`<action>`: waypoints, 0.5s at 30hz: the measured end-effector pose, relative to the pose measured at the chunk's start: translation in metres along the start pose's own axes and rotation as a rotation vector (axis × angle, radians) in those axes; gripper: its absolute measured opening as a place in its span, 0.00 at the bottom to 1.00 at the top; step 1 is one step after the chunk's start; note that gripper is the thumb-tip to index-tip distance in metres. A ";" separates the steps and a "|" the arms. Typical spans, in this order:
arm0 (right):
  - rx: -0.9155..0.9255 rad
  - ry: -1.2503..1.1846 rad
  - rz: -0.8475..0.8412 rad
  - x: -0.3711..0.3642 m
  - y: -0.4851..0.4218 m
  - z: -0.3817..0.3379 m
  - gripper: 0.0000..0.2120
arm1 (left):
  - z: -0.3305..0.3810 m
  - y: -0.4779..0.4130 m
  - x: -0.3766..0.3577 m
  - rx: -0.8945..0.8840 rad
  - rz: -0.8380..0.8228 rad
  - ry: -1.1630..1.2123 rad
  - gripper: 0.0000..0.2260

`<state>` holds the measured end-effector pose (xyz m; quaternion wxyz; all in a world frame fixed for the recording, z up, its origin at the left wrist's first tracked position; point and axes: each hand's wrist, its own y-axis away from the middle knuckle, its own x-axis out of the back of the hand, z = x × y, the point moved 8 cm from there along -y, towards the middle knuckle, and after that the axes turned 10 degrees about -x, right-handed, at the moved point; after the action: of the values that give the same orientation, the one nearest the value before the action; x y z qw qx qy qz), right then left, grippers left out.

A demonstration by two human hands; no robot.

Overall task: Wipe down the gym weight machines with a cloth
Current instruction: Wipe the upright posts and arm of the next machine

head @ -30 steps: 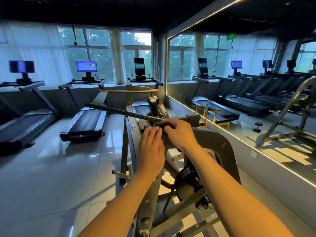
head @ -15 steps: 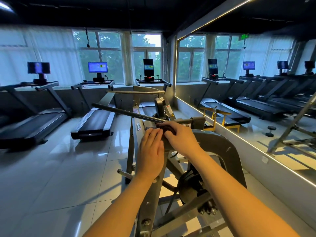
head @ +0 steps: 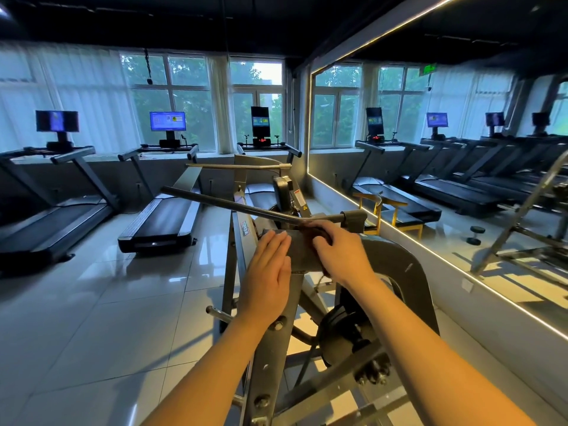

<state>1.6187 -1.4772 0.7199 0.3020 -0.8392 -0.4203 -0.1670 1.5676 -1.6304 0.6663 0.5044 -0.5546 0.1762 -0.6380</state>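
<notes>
Dark cloth [head: 317, 231] beneath right hand [head: 342, 256] fingers [head: 322, 241], left hand [head: 268, 273] flat on frame [head: 303, 256]

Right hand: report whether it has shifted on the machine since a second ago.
Yes, slightly: the right hand slid rightward, toward the mirror, uncovering the grey plate beside the left hand.

Level: I read the room as dim; the ceiling [head: 184, 20] above the weight machine [head: 267, 364] is nearly black.
Source: cool daylight from windows [head: 196, 99] beyond the machine; warm light strip [head: 399, 233] to its right.
Glare: pale sheen on floor tiles [head: 92, 302] left of the machine.
Distortion: I see straight lines bow toward the edges.
</notes>
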 end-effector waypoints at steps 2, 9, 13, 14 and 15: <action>-0.085 0.002 0.089 0.008 -0.002 0.011 0.14 | 0.000 0.001 -0.001 -0.002 0.004 0.010 0.20; 0.060 -0.118 -0.115 -0.037 0.006 -0.036 0.15 | -0.005 0.006 0.002 0.045 0.019 0.125 0.22; 0.023 -0.025 -0.018 -0.021 0.004 -0.014 0.16 | 0.000 0.011 0.005 0.030 0.010 0.140 0.21; -0.021 0.002 0.053 -0.015 0.001 -0.006 0.15 | 0.000 0.010 0.006 0.031 0.010 0.141 0.21; -0.053 0.028 0.111 -0.011 0.000 -0.002 0.15 | 0.001 0.010 0.005 0.037 0.009 0.142 0.21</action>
<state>1.6119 -1.4849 0.7155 0.2942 -0.8666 -0.3642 -0.1726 1.5731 -1.6389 0.6616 0.5037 -0.4976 0.2023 -0.6766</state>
